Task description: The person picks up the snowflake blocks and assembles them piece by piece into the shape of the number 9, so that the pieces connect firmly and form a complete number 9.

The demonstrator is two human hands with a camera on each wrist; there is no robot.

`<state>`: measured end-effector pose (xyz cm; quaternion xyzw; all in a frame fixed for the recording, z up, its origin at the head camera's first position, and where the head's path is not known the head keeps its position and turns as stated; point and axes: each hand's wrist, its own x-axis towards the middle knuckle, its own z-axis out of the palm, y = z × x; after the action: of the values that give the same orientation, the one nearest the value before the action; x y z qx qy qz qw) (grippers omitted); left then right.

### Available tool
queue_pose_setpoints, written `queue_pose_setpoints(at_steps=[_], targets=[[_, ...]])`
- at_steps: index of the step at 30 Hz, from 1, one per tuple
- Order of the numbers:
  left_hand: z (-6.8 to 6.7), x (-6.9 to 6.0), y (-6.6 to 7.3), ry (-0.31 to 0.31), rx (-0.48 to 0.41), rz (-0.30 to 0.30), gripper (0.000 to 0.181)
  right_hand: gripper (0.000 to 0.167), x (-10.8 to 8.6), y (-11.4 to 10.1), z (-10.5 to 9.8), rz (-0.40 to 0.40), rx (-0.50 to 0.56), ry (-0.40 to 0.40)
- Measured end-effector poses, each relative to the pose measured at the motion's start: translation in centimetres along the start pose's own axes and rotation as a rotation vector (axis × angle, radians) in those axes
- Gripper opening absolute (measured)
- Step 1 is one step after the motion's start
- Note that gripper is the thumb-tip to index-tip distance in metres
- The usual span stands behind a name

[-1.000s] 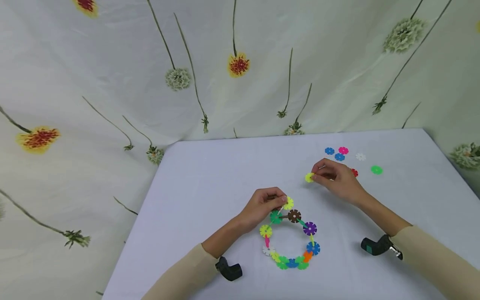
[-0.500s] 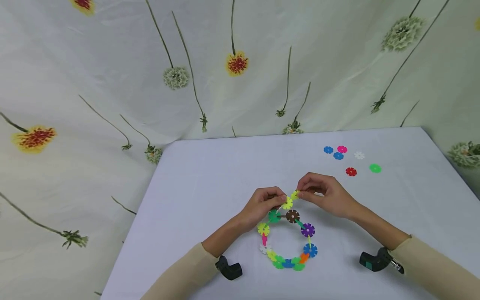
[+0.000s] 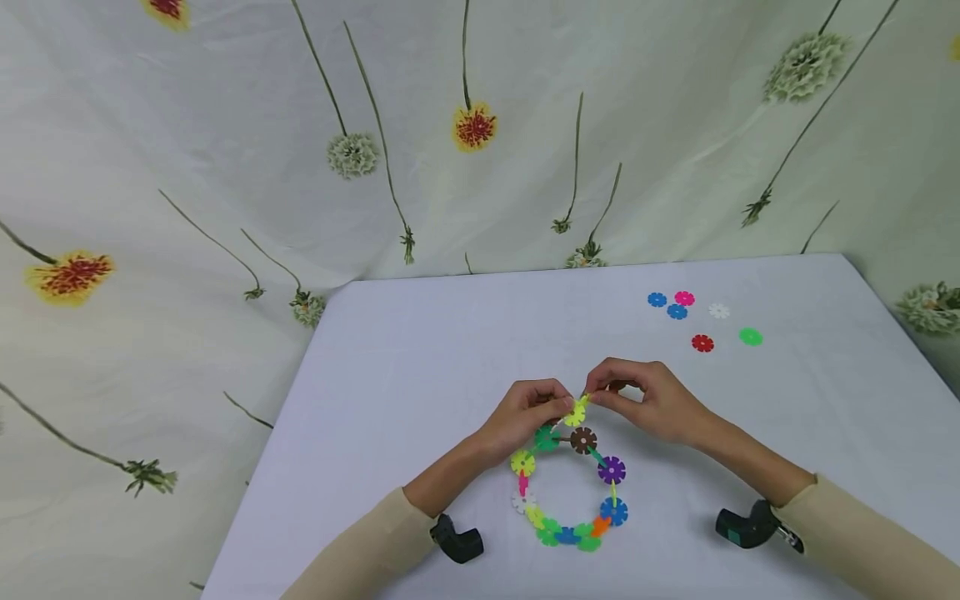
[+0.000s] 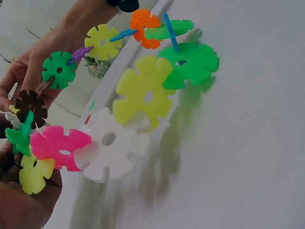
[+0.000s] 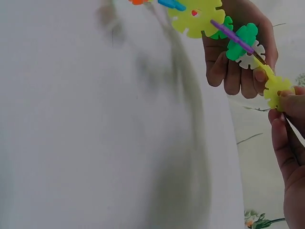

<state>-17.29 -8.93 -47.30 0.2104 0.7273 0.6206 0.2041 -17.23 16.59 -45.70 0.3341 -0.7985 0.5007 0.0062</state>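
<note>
A ring of notched, flower-shaped plastic discs in many colours, with a brown disc (image 3: 583, 440) near its top, hangs below my hands in the head view. My left hand (image 3: 525, 421) grips it at the top by a yellow disc (image 3: 575, 414), beside a white disc (image 5: 252, 57). My right hand (image 3: 651, 402) pinches another yellow disc (image 5: 278, 91) between thumb and fingers. The two yellow discs touch edge to edge; whether their notches are interlocked I cannot tell. In the left wrist view, a pink disc (image 4: 59, 147) and a larger-looking white disc (image 4: 110, 145) show close up.
Loose discs lie at the back right of the white table (image 3: 420, 333): two blue, a pink disc (image 3: 684, 297), a white one, a red disc (image 3: 702, 343) and a green disc (image 3: 751, 337). A flower-printed cloth (image 3: 247, 125) hangs behind the table.
My right hand has come left and toward me, bringing its yellow disc against the one in my left hand. The ring has swung slightly left and down. My left hand has barely moved.
</note>
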Motion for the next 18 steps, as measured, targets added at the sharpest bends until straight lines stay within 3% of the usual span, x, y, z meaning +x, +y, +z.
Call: queue_pose_setpoints(at_steps=[8, 18], targets=[[-0.07, 0.29, -0.11, -0.028, 0.035, 0.022, 0.023, 0.029, -0.07, -0.40, 0.23, -0.100, -0.111, -0.007], [-0.20, 0.05, -0.20, -0.039, 0.064, 0.006, 0.025, 0.034, -0.35, -0.28, 0.07, -0.043, -0.160, 0.031]])
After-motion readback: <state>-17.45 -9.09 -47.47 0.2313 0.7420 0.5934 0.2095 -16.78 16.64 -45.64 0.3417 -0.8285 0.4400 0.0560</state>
